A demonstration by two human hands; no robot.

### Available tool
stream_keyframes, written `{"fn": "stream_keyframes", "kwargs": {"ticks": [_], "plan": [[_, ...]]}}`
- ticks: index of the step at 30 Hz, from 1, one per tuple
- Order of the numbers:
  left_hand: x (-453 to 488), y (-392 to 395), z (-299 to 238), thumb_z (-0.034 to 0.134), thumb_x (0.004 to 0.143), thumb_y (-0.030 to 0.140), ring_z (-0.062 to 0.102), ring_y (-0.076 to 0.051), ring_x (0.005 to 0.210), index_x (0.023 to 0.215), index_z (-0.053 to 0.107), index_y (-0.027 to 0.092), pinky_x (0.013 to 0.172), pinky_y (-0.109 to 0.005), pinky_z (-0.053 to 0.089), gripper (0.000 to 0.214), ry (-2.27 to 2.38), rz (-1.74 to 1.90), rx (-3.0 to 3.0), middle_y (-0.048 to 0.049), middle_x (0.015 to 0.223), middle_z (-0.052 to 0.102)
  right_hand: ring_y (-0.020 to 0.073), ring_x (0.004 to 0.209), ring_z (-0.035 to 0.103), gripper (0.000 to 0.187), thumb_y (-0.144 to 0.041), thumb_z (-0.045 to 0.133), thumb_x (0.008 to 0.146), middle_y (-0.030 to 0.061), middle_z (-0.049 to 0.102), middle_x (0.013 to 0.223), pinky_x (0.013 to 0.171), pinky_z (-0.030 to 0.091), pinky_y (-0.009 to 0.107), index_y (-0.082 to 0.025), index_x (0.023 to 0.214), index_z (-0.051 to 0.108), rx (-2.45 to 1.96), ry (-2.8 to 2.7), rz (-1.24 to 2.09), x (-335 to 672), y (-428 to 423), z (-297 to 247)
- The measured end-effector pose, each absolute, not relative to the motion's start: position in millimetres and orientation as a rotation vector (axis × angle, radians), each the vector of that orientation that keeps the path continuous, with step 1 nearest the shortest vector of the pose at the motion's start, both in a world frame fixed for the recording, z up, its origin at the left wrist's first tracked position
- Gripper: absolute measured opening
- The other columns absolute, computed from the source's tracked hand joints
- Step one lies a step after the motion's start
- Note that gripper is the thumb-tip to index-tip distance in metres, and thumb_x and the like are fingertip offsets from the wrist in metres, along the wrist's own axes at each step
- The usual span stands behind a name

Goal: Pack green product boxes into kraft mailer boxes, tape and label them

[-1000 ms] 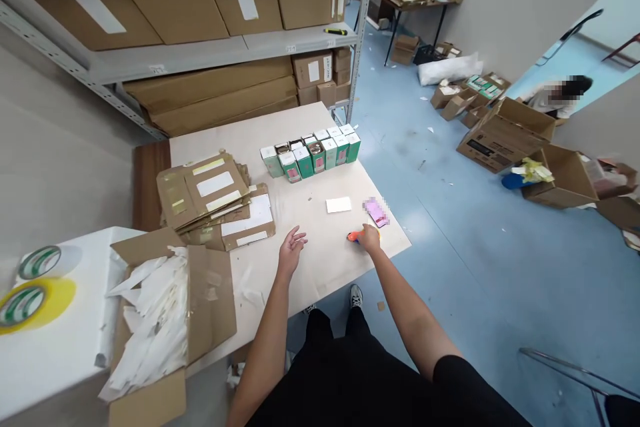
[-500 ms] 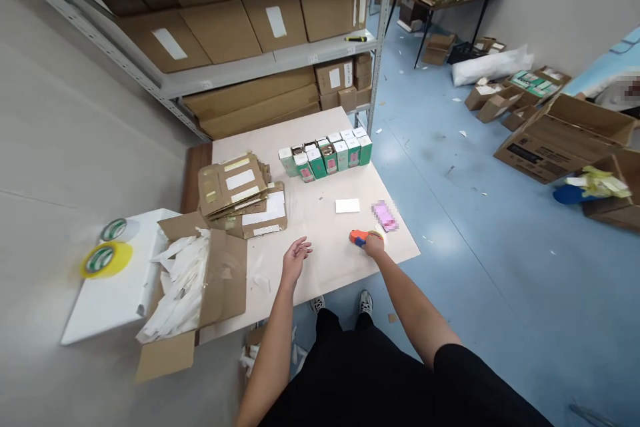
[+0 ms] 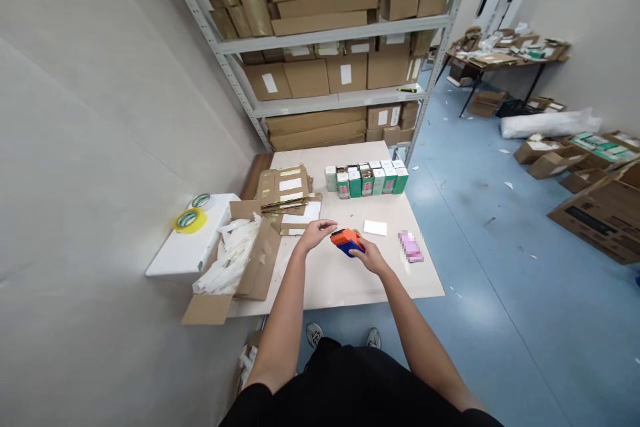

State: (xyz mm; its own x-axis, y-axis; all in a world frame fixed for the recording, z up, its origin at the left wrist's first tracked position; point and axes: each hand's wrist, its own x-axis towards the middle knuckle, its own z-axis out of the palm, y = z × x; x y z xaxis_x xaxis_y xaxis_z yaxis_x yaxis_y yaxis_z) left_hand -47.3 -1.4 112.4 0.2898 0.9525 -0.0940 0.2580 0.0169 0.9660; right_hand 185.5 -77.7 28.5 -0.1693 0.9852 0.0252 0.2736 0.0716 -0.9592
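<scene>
My right hand [image 3: 370, 257] is wrapped round an orange and blue tape dispenser [image 3: 347, 240], held over the table with its dark front edge to the left. Just left of that edge is my left hand [image 3: 317, 235], its fingers stretched out and holding nothing; whether a fingertip touches the dispenser I cannot tell. Behind the dispenser a white card [image 3: 375, 227] lies on the tabletop [image 3: 330, 283]. A pink, blurred-out item [image 3: 411, 247] lies to the right. Flattened cardboard pieces [image 3: 284, 188] are stacked behind my left hand.
Green and white small boxes [image 3: 373, 180] stand in rows at the table's back. An open carton [image 3: 265, 260] of white paper strips is at the left, beside tape rolls [image 3: 190, 220] on a white box. A loaded metal shelf [image 3: 335, 101] rises behind.
My right hand has lifted the tape dispenser from the table's right side and brought it leftward to the middle. My left hand has come close to its front. The view has shifted.
</scene>
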Motion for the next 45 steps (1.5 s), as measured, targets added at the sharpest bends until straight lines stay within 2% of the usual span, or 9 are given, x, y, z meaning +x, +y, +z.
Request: {"fn": "stream_keyframes", "kwargs": {"ticks": [7, 13, 19, 29, 33, 36, 40, 42, 45], "plan": [[-77.0, -8.1, 124.7, 0.073, 0.080, 0.054, 0.067, -0.022, 0.075, 0.079, 0.075, 0.019, 0.072, -0.034, 0.053, 0.035, 1.229, 0.942, 1.611, -0.0043, 0.077, 0.074, 0.0248, 0.094, 0.063, 0.031, -0.047, 0.067, 0.087, 0.0059, 0.073, 0.105, 0.083, 0.049, 0.033, -0.020, 0.101, 0.071, -1.189, -1.607, 1.146, 144.6, -75.1, 54.1], [-110.7, -2.9, 148.3, 0.060, 0.090, 0.032, 0.062, -0.020, 0.080, 0.077, 0.067, 0.021, 0.076, -0.033, 0.049, 0.018, 1.345, 1.120, 1.802, -0.0039, 0.083, 0.071, 0.0219, 0.085, 0.061, 0.033, -0.049, 0.065, 0.089, 0.0039, 0.071, 0.095, 0.079, 0.049, 0.033, -0.020, 0.104, 0.068, -1.221, -1.583, 1.133, 98.6, -69.7, 67.7], [-134.4, 8.1, 153.0, 0.052, 0.094, 0.018, 0.060, -0.021, 0.084, 0.079, 0.065, 0.021, 0.082, -0.034, 0.047, 0.021, 1.297, 1.218, 2.019, -0.0052, 0.085, 0.066, 0.0205, 0.081, 0.059, 0.033, -0.051, 0.064, 0.090, 0.0023, 0.069, 0.090, 0.076, 0.048, 0.032, -0.020, 0.099, 0.065, -1.232, -1.578, 1.141, 69.9, -62.3, 70.0], [-201.9, 28.7, 156.7, 0.050, 0.099, 0.017, 0.061, -0.025, 0.092, 0.084, 0.070, 0.022, 0.089, -0.039, 0.049, 0.025, 1.280, 1.364, 2.086, -0.0085, 0.090, 0.068, 0.0211, 0.081, 0.060, 0.046, -0.063, 0.067, 0.085, 0.0024, 0.067, 0.087, 0.075, 0.049, 0.031, -0.020, 0.099, 0.065, -1.257, -1.601, 1.253, 28.9, -55.1, 56.8], [-236.1, 29.9, 181.5, 0.054, 0.101, 0.027, 0.065, -0.026, 0.096, 0.093, 0.076, 0.024, 0.093, -0.041, 0.051, 0.023, 1.161, 1.261, 2.180, -0.0082, 0.093, 0.072, 0.0221, 0.081, 0.061, 0.049, -0.068, 0.065, 0.084, 0.0037, 0.068, 0.086, 0.073, 0.050, 0.032, -0.020, 0.096, 0.064, -1.288, -1.492, 1.240, -6.0, -55.5, 41.2], [-246.1, 10.4, 184.8, 0.055, 0.102, 0.032, 0.064, -0.029, 0.113, 0.111, 0.077, 0.027, 0.104, -0.045, 0.049, 0.024, 1.132, 1.298, 2.247, -0.0099, 0.113, 0.075, 0.0219, 0.080, 0.061, 0.050, -0.069, 0.065, 0.083, 0.0042, 0.068, 0.085, 0.074, 0.051, 0.033, -0.020, 0.095, 0.064, -1.320, -1.381, 1.156, -33.4, -45.3, 38.8], [-259.0, -23.9, 172.0, 0.068, 0.095, 0.044, 0.056, -0.036, 0.134, 0.141, 0.061, 0.024, 0.107, -0.047, 0.048, 0.051, 1.244, 1.441, 2.095, -0.0168, 0.154, 0.054, 0.0223, 0.081, 0.062, 0.049, -0.067, 0.063, 0.085, 0.0055, 0.069, 0.088, 0.075, 0.052, 0.033, -0.020, 0.095, 0.063, -1.337, -1.277, 1.047, -58.5, -22.6, 47.9], [-271.9, -34.6, 167.1, 0.068, 0.095, 0.049, 0.059, -0.036, 0.131, 0.150, 0.051, 0.021, 0.103, -0.045, 0.051, 0.064, 1.316, 1.518, 1.962, -0.0194, 0.162, 0.044, 0.0231, 0.082, 0.061, 0.047, -0.066, 0.063, 0.085, 0.0059, 0.069, 0.089, 0.076, 0.052, 0.034, -0.020, 0.096, 0.063, -1.362, -1.278, 0.985, -67.3, -11.9, 55.0], [-299.7, -40.2, 167.1, 0.064, 0.097, 0.049, 0.066, -0.030, 0.120, 0.157, 0.043, 0.023, 0.097, -0.041, 0.055, 0.069, 1.395, 1.662, 1.728, -0.0188, 0.161, 0.045, 0.0234, 0.084, 0.060, 0.044, -0.064, 0.064, 0.087, 0.0054, 0.069, 0.090, 0.077, 0.051, 0.034, -0.021, 0.097, 0.063, -1.354, -1.358, 0.919, -84.8, 1.0, 65.6]]}}
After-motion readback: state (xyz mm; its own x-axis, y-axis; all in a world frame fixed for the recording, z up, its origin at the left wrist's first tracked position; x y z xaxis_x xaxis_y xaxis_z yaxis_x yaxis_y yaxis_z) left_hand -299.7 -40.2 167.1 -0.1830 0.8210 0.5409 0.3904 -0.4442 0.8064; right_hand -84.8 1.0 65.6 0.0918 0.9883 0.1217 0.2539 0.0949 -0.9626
